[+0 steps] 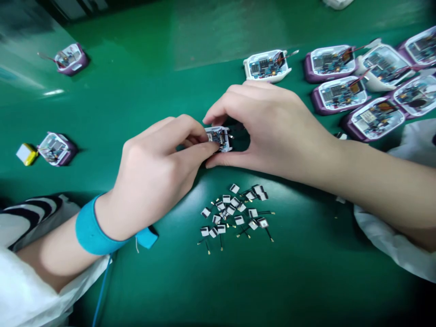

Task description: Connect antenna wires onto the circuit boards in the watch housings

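Green counter (pixel 153 281) fills most of the head view, its far left part lost in glare and blur. At the middle sits the small case (pixel 223 135), lifted or resting on the counter, I cannot tell which, with its board face bare between the person's hands. The left hand (pixel 156 159) pinches at the case's left end, thumb laid over the board; the right hand (pixel 269 127) arches around the case's right end, finger and thumb spread on its far and near sides. Whether that right grip truly touches is hard to make out.

For good work here, I would brace the case firmly by its rim, press with the thumb pad rather than the nail, and spare the fine parts on the board (a slip there could bend something). A steady left wrist matters too, since the wristband (pixel 98 227) trails a cord (pixel 102 290).

Nearer the wearer than the case lie loose tabs (pixel 239 220) with dark leads, some overlapping, so no sure count. Right of the case and beyond it, purple units (pixel 332 63) and pale ones crowd together, the outermost cut off by the frame. Left fingertips hide the case's end, and any small part pinched beneath them would not show.
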